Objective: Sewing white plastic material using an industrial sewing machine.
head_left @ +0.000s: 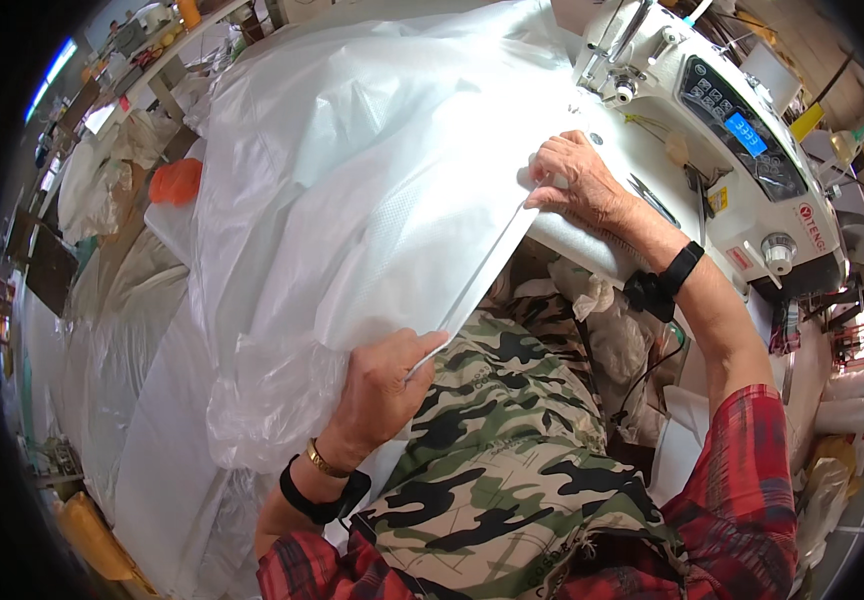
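Observation:
A big sheet of white, semi-sheer woven plastic fabric (392, 190) spreads over the table and hangs down toward my lap. My left hand (384, 385) pinches the near end of its folded edge, close to my apron. Farther up to the right, my right hand (577, 180) grips the same edge between thumb and fingers, and the edge runs fairly straight between both hands. Just beyond my right hand stands a white sewing machine (742, 140) with a lit blue display. Its needle area is partly hidden by glare and the fabric.
A pair of dark scissors or snips (652, 197) lies on the machine table right of my right hand. An orange cloth-like item (176, 182) sits at the left. More plastic sheeting (142, 330) heaps up on the left side. A camouflage apron (512, 450) covers my lap.

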The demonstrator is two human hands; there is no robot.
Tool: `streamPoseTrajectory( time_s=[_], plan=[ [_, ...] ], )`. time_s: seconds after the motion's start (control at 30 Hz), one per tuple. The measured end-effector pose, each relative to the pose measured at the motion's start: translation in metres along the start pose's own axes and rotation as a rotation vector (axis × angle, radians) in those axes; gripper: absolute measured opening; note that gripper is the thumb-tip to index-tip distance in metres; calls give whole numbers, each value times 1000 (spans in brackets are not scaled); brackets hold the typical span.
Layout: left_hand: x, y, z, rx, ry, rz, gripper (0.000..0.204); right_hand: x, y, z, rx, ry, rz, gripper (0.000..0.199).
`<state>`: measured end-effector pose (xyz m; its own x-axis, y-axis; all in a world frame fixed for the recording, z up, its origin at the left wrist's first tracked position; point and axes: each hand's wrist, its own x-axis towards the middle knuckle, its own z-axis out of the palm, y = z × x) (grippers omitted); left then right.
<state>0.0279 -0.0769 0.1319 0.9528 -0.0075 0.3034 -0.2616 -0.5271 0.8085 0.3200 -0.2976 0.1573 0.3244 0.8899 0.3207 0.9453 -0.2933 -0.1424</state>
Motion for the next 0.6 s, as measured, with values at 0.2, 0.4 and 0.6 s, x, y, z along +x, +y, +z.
streamPoseTrajectory(
  time_s=[0.2, 0.4, 0.6],
  plan=[
    [6, -2, 14, 177, -82, 215, 25, 1, 31, -2, -52, 31, 50, 44],
    [25, 3, 37, 258, -181, 402, 5, 1, 22, 3, -303, 230, 314, 44],
    [36, -5, 34, 308, -249, 447, 20, -20, -16, 12, -111, 155, 542, 45]
  ],
)
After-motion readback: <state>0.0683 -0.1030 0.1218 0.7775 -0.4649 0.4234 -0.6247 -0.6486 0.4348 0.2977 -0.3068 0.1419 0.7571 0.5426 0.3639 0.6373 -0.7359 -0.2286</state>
